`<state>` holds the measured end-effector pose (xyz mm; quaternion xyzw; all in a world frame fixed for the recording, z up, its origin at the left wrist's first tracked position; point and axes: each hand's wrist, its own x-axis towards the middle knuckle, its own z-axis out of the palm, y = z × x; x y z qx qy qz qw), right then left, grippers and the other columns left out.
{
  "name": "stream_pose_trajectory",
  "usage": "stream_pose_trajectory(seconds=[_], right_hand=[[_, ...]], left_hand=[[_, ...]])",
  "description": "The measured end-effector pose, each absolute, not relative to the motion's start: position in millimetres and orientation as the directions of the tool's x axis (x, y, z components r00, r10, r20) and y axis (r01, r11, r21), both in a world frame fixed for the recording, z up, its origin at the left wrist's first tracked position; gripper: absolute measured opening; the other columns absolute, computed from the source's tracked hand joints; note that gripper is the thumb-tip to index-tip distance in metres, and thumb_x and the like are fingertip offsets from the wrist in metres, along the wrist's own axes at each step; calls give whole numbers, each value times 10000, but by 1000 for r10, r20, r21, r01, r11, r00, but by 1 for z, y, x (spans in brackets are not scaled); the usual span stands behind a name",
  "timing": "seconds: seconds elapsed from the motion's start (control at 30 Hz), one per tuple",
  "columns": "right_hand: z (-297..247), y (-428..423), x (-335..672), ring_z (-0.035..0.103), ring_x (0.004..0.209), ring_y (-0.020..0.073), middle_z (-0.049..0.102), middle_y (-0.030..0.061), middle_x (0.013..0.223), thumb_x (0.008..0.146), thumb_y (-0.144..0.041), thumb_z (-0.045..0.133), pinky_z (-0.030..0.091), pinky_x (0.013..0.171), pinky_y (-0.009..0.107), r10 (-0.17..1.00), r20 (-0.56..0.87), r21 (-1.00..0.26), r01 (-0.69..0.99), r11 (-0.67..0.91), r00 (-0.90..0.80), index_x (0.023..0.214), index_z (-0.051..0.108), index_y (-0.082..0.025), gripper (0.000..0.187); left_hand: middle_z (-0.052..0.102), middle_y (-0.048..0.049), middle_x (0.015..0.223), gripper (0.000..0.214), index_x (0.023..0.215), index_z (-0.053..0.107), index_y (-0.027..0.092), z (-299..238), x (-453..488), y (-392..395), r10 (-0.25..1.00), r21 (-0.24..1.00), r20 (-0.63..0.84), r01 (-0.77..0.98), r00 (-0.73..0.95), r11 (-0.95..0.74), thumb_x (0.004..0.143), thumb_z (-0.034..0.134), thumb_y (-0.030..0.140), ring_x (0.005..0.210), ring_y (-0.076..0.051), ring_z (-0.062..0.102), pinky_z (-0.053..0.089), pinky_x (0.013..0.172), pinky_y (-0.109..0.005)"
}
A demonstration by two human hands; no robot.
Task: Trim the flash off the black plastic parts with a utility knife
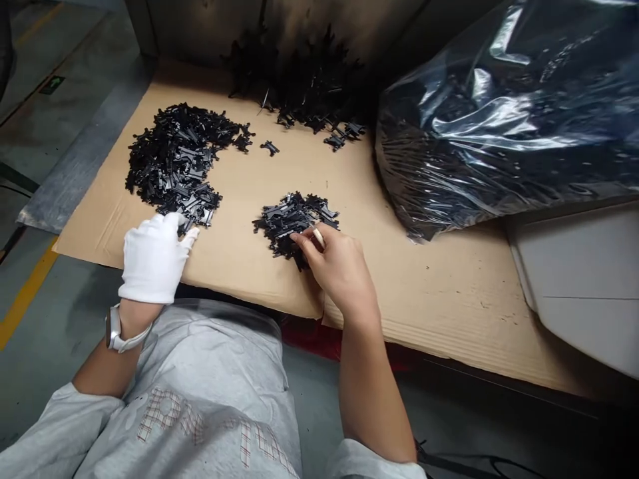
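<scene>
My left hand (154,256), in a white glove, is at the near edge of a large heap of small black plastic parts (182,156). Its thumb and forefinger close around a black plastic part (184,227) at the heap's edge. Over a smaller pile of the same black parts (292,223), my bare right hand (344,266) pinches a slim tool with a pale end (318,237). The tool's other end is hidden among the fingers and parts. One single black part (270,148) lies apart between the heaps.
Brown cardboard (234,253) covers the worktop. At the back, more black parts (309,93) lie in shadow against a dark panel. A large shiny black plastic bag (499,126) fills the right side, above a pale grey bin (579,279). A metal sheet edge (84,159) juts out left.
</scene>
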<state>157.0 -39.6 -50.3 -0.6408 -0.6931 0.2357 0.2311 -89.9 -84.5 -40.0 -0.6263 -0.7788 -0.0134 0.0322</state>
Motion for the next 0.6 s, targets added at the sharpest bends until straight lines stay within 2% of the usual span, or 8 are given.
stream_pose_trajectory(seconds=[0.07, 0.17, 0.33, 0.5, 0.6], right_hand=[[-49, -42, 156, 454, 597, 154, 565, -5, 652, 886, -361, 602, 309, 618, 280, 998, 35, -613, 787, 67, -58, 679, 483, -219, 278], [-44, -47, 157, 470, 577, 158, 573, 1, 641, 894, -376, 587, 317, 599, 280, 997, 62, -605, 792, 76, -48, 694, 501, -219, 269], [-33, -56, 160, 436, 519, 136, 514, -25, 581, 901, -392, 585, 318, 565, 269, 987, 153, -619, 774, 133, -48, 726, 553, -206, 257], [-25, -61, 157, 400, 499, 117, 491, -33, 575, 912, -358, 577, 307, 535, 255, 978, 191, -633, 751, 186, -80, 719, 558, -203, 248], [-24, -62, 156, 390, 500, 113, 499, -31, 587, 909, -347, 579, 311, 533, 252, 978, 187, -643, 742, 192, -90, 735, 566, -202, 227]], left_hand=[[732, -116, 933, 337, 1030, 654, 199, -39, -89, -83, 975, -1, 47, 976, -217, 217, 947, 440, 446, 899, -340, 690, 404, 673, -382], [739, -123, 904, 297, 989, 652, 192, -39, -87, -80, 969, 2, 31, 969, -246, 246, 940, 428, 381, 851, -340, 696, 369, 649, -379], [721, -156, 900, 412, 954, 650, 166, -40, -96, -72, 957, -67, 141, 962, -253, 264, 978, 261, 299, 848, -327, 679, 313, 646, -387], [719, -122, 899, 432, 898, 651, 183, -41, -110, -66, 968, -63, 193, 982, -161, 175, 993, 255, 327, 884, -307, 653, 325, 671, -383], [725, -86, 928, 375, 980, 675, 216, -41, -116, -68, 976, 12, 183, 993, -119, 119, 970, 383, 450, 912, -294, 645, 367, 701, -370]])
